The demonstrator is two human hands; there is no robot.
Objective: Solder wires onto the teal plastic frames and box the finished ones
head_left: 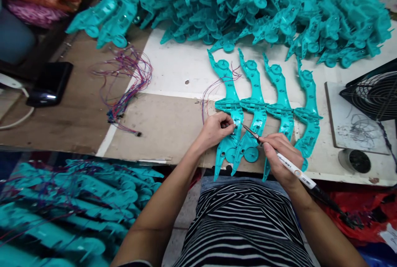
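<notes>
My right hand (pixel 281 155) grips a white soldering iron (pixel 293 168) like a pen, its metal tip reaching the lower half of the leftmost teal plastic part (pixel 229 87) in a row. Over that same part my left hand (pixel 217 128) is pinched closed on thin red and blue wires (pixel 206 93). The wires loop from the hand up across the part; their ends at my fingertips are too small to make out. Several like teal parts, such as the second one (pixel 256 87), lie side by side to the right, with hinge-like ridges across their middles.
A high pile of teal parts (pixel 217 6) fills the back. A wire bundle (pixel 130 81) and black phone-like device (pixel 51 83) lie left. At right are a black fan (pixel 378 89), a board (pixel 356 122) and a small round pot (pixel 355 160). More wired teal parts (pixel 77 201) sit below the table edge.
</notes>
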